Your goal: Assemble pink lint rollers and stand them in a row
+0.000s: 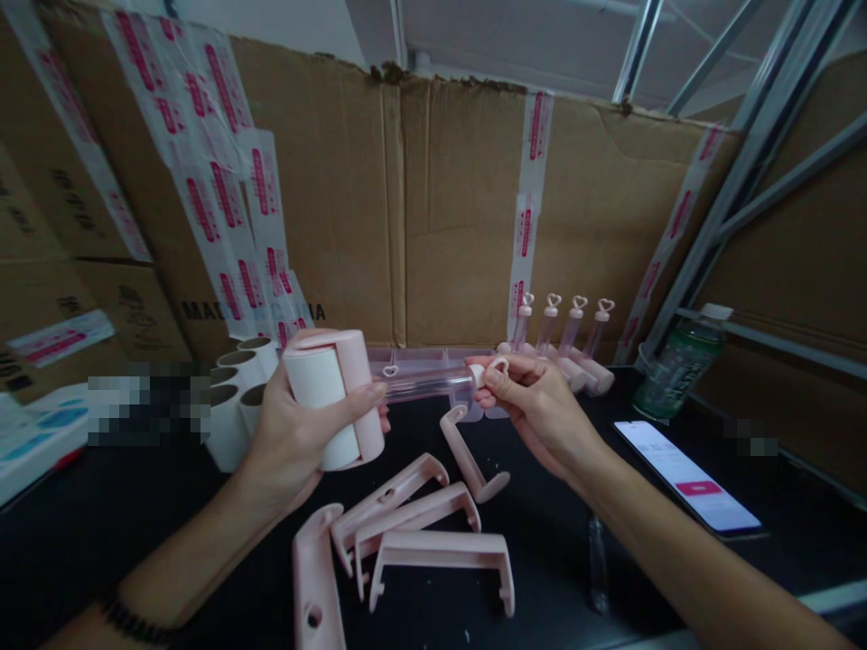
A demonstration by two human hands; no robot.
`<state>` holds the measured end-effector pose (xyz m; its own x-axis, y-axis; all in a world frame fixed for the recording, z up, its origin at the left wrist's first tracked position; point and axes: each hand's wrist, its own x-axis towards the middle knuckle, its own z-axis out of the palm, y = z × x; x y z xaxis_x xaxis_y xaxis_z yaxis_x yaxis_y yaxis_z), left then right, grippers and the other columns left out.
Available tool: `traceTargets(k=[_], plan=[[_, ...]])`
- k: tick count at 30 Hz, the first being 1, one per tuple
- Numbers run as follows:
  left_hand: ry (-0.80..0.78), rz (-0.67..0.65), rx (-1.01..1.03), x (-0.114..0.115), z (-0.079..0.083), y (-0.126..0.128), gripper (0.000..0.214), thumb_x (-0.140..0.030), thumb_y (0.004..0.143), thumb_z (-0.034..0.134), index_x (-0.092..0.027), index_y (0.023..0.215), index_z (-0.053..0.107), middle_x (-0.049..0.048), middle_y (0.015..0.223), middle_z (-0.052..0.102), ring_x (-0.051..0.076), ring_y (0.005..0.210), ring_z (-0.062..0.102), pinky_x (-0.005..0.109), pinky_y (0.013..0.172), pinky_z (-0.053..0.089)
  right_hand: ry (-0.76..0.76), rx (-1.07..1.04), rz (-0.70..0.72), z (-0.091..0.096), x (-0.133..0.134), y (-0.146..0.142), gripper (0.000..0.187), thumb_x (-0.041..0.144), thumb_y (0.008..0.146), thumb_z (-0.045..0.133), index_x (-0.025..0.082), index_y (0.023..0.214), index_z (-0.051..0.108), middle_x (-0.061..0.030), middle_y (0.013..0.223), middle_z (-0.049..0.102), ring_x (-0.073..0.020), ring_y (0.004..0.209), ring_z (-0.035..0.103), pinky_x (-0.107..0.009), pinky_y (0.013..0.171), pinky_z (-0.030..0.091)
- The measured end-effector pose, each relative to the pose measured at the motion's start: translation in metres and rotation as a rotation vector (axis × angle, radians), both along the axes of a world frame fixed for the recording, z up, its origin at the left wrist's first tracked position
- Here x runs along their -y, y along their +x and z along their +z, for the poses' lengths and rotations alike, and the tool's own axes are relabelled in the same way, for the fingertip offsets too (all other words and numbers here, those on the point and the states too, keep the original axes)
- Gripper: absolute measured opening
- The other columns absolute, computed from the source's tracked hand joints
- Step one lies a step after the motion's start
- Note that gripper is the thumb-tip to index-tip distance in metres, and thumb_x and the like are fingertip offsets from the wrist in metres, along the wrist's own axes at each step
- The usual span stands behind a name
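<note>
My left hand point(298, 424) wraps around a lint roller whose white paper roll point(320, 397) sits in a pale pink frame point(358, 397). From the roller a clear tube handle point(430, 385) runs sideways to the right. At its far end, my right hand point(535, 397) pinches a pink cap with a heart-shaped loop point(499, 366) between thumb and fingers. Whether the cap is fully seated is hidden by the fingers. Below both hands, several loose pink roller frames point(443, 548) lie on the black table.
White paper rolls point(227, 415) stand at left, partly behind my left arm. Several roller assemblies with upright heart-topped handles point(574, 325) stand at back right, near a green bottle point(684, 366) and a lit phone point(687, 474). Taped cardboard point(461, 217) walls the back.
</note>
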<state>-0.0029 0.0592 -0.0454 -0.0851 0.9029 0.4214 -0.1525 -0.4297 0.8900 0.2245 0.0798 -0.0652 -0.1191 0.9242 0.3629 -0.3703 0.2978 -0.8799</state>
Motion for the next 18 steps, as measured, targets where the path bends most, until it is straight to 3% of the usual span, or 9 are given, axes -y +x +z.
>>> traceTargets(k=[6, 13, 18], plan=[[-0.036, 0.027, 0.013, -0.003, -0.007, -0.001, 0.059, -0.021, 0.060, 0.091, -0.024, 0.106, 0.054, -0.0041, 0.074, 0.070, 0.021, 0.051, 0.069, 0.038, 0.047, 0.065, -0.013, -0.045, -0.047, -0.002, 0.000, -0.004, 0.026, 0.032, 0.071, 0.089, 0.017, 0.091, 0.081, -0.0006, 0.073, 0.071, -0.0079, 0.060, 0.064, -0.018, 0.062, 0.056], [-0.162, 0.047, 0.050, -0.004, -0.012, 0.001, 0.053, -0.027, 0.060, 0.092, -0.018, 0.098, 0.056, 0.0012, 0.069, 0.071, 0.023, 0.053, 0.070, 0.035, 0.044, 0.062, 0.035, -0.114, -0.058, 0.000, 0.001, -0.009, 0.021, 0.029, 0.074, 0.086, 0.018, 0.090, 0.080, -0.0009, 0.078, 0.072, -0.0065, 0.062, 0.064, -0.016, 0.063, 0.056], [-0.032, 0.039, 0.020, 0.001, -0.006, 0.001, 0.059, -0.023, 0.061, 0.091, -0.024, 0.107, 0.054, -0.0034, 0.074, 0.070, 0.022, 0.052, 0.069, 0.038, 0.047, 0.064, 0.030, -0.112, -0.051, 0.001, 0.001, -0.011, 0.022, 0.033, 0.075, 0.086, 0.017, 0.088, 0.079, -0.0002, 0.075, 0.070, -0.0085, 0.062, 0.066, -0.018, 0.064, 0.058]])
